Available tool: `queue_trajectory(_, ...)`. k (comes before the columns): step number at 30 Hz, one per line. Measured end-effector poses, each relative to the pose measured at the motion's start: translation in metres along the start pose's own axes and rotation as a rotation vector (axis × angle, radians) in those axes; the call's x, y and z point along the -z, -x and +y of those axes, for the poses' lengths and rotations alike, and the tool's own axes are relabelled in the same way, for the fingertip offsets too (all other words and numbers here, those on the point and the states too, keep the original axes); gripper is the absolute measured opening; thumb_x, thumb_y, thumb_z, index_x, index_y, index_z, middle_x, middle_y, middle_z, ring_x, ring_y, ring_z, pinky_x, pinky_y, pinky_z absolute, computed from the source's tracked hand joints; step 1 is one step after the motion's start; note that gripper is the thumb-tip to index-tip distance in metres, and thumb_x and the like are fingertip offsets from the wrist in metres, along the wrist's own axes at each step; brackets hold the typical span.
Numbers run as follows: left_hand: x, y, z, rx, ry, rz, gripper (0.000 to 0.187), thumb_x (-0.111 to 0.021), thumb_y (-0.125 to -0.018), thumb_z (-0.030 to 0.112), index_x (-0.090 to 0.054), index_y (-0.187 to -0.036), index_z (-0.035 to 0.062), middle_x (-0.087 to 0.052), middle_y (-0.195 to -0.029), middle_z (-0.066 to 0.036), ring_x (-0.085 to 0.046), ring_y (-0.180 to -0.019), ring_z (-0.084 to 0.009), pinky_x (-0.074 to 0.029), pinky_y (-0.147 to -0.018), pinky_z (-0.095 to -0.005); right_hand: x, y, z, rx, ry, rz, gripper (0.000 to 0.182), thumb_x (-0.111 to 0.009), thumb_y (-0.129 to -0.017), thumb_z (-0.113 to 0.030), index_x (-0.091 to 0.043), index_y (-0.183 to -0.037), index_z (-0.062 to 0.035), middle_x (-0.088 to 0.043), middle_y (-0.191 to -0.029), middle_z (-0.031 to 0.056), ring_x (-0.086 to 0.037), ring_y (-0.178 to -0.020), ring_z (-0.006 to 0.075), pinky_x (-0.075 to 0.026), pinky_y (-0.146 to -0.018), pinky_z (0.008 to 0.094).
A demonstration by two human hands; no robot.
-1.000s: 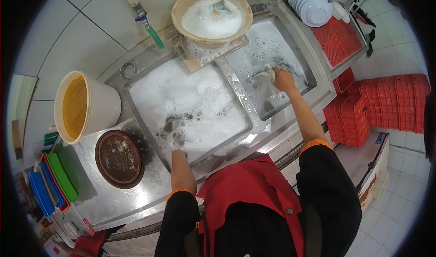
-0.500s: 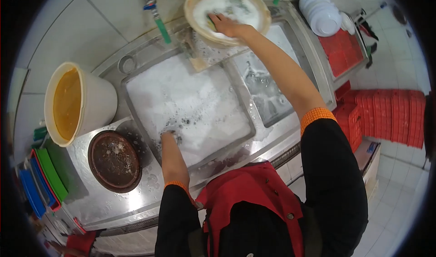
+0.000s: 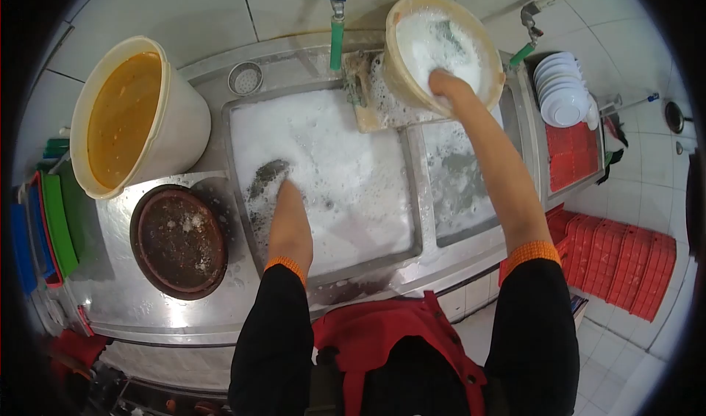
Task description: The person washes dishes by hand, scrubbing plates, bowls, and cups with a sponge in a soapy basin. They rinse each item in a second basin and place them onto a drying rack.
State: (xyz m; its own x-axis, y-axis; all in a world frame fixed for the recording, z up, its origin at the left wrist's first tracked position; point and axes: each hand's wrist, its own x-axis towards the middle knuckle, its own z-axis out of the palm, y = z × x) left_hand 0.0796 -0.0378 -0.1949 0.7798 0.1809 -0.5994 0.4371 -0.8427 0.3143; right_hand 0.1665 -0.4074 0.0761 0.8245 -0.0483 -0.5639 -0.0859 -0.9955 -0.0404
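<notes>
Foamy water fills the large left sink basin [image 3: 346,188]. My left forearm reaches down into it, and that hand is under the suds, out of sight. A dark patch shows in the foam beside the wrist. My right hand [image 3: 446,84] dips into the white suds of a round cream tub [image 3: 401,67] at the back of the sink; its fingers are hidden by foam. A greenish item [image 3: 446,37] shows through the suds there. The tub stands on a foam-spattered board [image 3: 362,92].
At the left are a tall bucket [image 3: 184,122] of orange liquid and a brown round dish [image 3: 180,243]. Green-ended taps [image 3: 336,45] hang behind. The second basin [image 3: 460,177], stacked white bowls [image 3: 565,100] and red crates [image 3: 618,258] are on the right.
The view has shifted, so the sink and tub appear further right. My right hand has sunk deeper into the tub's foam, and its fingers and the yellow-green thing by them no longer show.
</notes>
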Motion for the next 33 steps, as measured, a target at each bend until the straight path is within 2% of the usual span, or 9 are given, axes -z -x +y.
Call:
queue_trajectory(9,-0.004,0.035,-0.055,0.048,0.077,0.106,0.047,-0.059,-0.081,0.034,-0.049,-0.111,-0.0003,-0.052,-0.104,-0.020,-0.052,-0.096,-0.0335,-0.042,-0.082,-0.0426,0.010,0.001,-0.014,-0.006,-0.005,0.113,0.029,-0.043,-0.075,-0.009,-0.064,-0.092,0.0027,-0.059,-0.105,0.0220,-0.058,-0.099,0.0307,-0.044,-0.085,0.0381)
queue_trajectory(12,0.017,0.037,-0.035,-0.037,0.125,0.237,0.047,-0.060,-0.080,0.035,-0.050,-0.110,-0.0001,-0.053,-0.102,-0.020,-0.053,-0.094,-0.0339,-0.043,-0.081,-0.0430,-0.021,-0.055,0.025,-0.125,-0.051,0.035,0.034,-0.047,-0.069,-0.009,-0.062,-0.098,0.0015,-0.056,-0.111,0.0217,-0.057,-0.101,0.0325,-0.043,-0.085,0.0395)
queue_trajectory(21,0.115,0.127,0.046,-0.359,0.219,0.632,0.048,-0.062,-0.079,0.035,-0.051,-0.110,0.0005,-0.055,-0.098,-0.021,-0.054,-0.091,-0.0354,-0.045,-0.078,-0.0439,0.018,-0.001,-0.012,-0.027,0.106,0.059,0.036,-0.047,-0.070,-0.007,-0.061,-0.103,-0.0021,-0.056,-0.114,0.0180,-0.054,-0.106,0.0328,-0.042,-0.088,0.0412)
queue_trajectory(23,0.133,0.162,0.051,-0.343,0.276,0.620,0.050,-0.063,-0.079,0.034,-0.051,-0.113,0.0001,-0.054,-0.099,-0.023,-0.054,-0.092,-0.0369,-0.043,-0.080,-0.0438,0.022,0.015,-0.016,0.122,0.168,0.455,0.041,-0.048,-0.078,-0.022,-0.055,-0.114,-0.0051,-0.054,-0.114,0.0205,-0.052,-0.108,0.0301,-0.040,-0.092,0.0372)
queue_trajectory(24,0.138,0.169,0.050,-0.404,0.222,0.727,0.047,-0.059,-0.082,0.037,-0.053,-0.110,0.0000,-0.054,-0.094,-0.022,-0.054,-0.088,-0.0358,-0.043,-0.077,-0.0429,0.029,0.026,-0.020,0.128,0.160,0.464,0.041,-0.048,-0.078,-0.022,-0.055,-0.114,-0.0051,-0.054,-0.114,0.0205,-0.052,-0.108,0.0301,-0.040,-0.092,0.0372)
queue_trajectory(27,0.166,0.201,0.040,-0.506,0.221,0.758,0.036,-0.056,-0.085,0.028,-0.054,-0.110,0.0033,-0.053,-0.089,-0.021,-0.053,-0.082,-0.0359,-0.043,-0.071,-0.0420,0.058,0.108,-0.058,0.226,-0.049,0.713,0.053,-0.053,-0.076,-0.027,-0.045,-0.125,-0.0092,-0.048,-0.123,0.0184,-0.046,-0.114,0.0316,-0.038,-0.095,0.0358)
queue_trajectory(29,0.199,0.237,0.034,-0.464,0.260,0.753,0.033,-0.049,-0.089,0.027,-0.055,-0.107,-0.0001,-0.054,-0.091,-0.022,-0.054,-0.083,-0.0358,-0.042,-0.073,-0.0419,0.054,0.148,-0.079,0.209,-0.294,1.055,0.058,-0.058,-0.073,-0.027,-0.043,-0.127,-0.0095,-0.042,-0.130,0.0163,-0.042,-0.119,0.0306,-0.035,-0.099,0.0354)
queue_trajectory(32,0.247,0.300,0.037,-0.404,0.847,0.534,0.040,-0.040,-0.093,0.032,-0.055,-0.105,-0.0038,-0.058,-0.092,-0.026,-0.057,-0.086,-0.0383,-0.042,-0.076,-0.0434,0.007,0.173,-0.141,0.429,-0.869,0.864,0.065,-0.059,-0.075,-0.022,-0.035,-0.134,-0.0114,-0.028,-0.140,0.0148,-0.031,-0.128,0.0291,-0.028,-0.104,0.0349)
queue_trajectory(33,0.238,0.302,0.037,-0.417,0.838,0.538,0.040,-0.040,-0.093,0.032,-0.055,-0.105,-0.0038,-0.058,-0.092,-0.026,-0.057,-0.086,-0.0383,-0.042,-0.076,-0.0434,-0.026,0.166,-0.167,0.515,-0.997,0.784,0.070,-0.062,-0.074,-0.021,-0.031,-0.136,-0.0116,-0.021,-0.143,0.0147,-0.024,-0.131,0.0285,-0.026,-0.105,0.0348)
